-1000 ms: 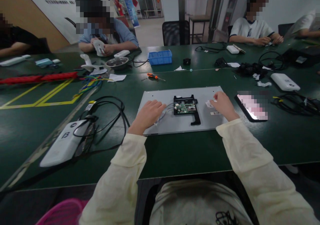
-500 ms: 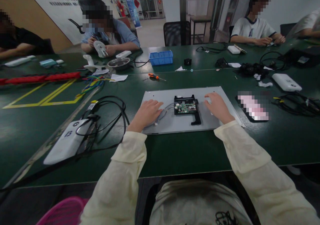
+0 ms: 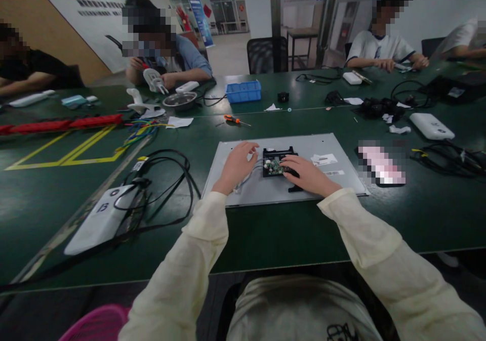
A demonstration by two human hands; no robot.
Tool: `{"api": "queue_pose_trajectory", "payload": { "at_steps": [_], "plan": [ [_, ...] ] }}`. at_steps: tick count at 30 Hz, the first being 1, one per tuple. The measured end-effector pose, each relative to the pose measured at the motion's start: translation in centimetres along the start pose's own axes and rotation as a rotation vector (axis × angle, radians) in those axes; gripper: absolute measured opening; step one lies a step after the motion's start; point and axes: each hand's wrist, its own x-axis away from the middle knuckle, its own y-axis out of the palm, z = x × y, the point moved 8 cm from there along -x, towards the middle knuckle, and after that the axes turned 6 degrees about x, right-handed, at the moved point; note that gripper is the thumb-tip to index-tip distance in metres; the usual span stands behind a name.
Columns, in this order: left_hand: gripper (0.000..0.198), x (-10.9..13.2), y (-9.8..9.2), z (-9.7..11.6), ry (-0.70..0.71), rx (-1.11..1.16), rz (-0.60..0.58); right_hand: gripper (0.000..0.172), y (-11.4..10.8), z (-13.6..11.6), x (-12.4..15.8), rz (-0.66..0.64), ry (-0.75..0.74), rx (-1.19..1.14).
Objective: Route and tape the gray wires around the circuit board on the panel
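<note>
Circuit board (image 3: 274, 166), green and seated in a black frame (image 3: 280, 152), lies near the middle of the grey panel (image 3: 261, 193), my landmark. Well left of the panel, beyond its far edge, a red strip (image 3: 68, 123) lies behind yellow tape (image 3: 83, 160) on the table. Nearer, left of the panel, is a white device (image 3: 99, 217) tangled with a black cable (image 3: 187, 165), whose loops come close to the panel's left edge. Colored wires (image 3: 143, 131) and, farther back, a metal bowl (image 3: 180, 99) sit beyond the panel to the left; behind them a person in a blue shirt (image 3: 192, 57) holds a white piece (image 3: 153, 80).

Over the panel's left part is the left hand (image 3: 238, 166), fingers loosely bent, thumb apart from them, beside grey wires (image 3: 248, 177) (whether it touches them I cannot tell). Past the panel's far edge lie an orange screwdriver (image 3: 233, 119) and, farther off, a blue basket (image 3: 243, 93). Right of the panel's middle, the right hand (image 3: 309, 174) reaches leftward with fingers spread over the board, thumb apart, hiding part of board and frame. Beside it on the panel are 2 labels (image 3: 323, 159). Just right of the panel lies a phone (image 3: 381, 165), then black cables (image 3: 451, 158) and another white device (image 3: 432, 126).
</note>
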Motion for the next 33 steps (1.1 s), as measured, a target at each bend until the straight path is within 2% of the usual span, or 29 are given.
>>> {"api": "queue_pose_trajectory", "payload": {
  "at_steps": [3,6,9,12,17,23,29,33],
  "plan": [
    [0.023,-2.7,1.5,-0.5,-0.029,0.046,-0.04,0.037,0.2,0.1,0.0,-0.012,-0.002,-0.027],
    [0.023,-4.9,4.0,-2.5,-0.159,0.008,-0.101,0.035,0.0,0.2,-0.1,0.011,-0.012,-0.064],
    [0.028,-5.9,6.7,-4.0,-0.251,-0.026,-0.213,0.034,-0.1,0.2,-0.1,0.026,-0.014,-0.091],
    [0.027,-6.3,7.9,-4.3,-0.266,-0.003,-0.231,0.034,0.0,0.3,-0.1,0.03,-0.006,-0.095],
    [0.023,-6.3,8.2,-4.4,-0.256,0.075,-0.265,0.033,0.1,0.3,-0.1,0.037,0.012,-0.095],
    [0.02,-6.4,8.1,-5.2,-0.32,0.159,-0.218,0.034,0.4,0.3,-0.2,0.022,0.023,-0.116],
    [0.023,-6.2,7.7,-5.7,-0.375,0.029,-0.106,0.033,0.6,0.5,-0.2,0.016,0.05,-0.114],
    [0.029,-6.1,7.6,-5.8,-0.391,-0.029,-0.11,0.034,0.7,0.6,-0.2,0.012,0.048,-0.11]
  ]
}}
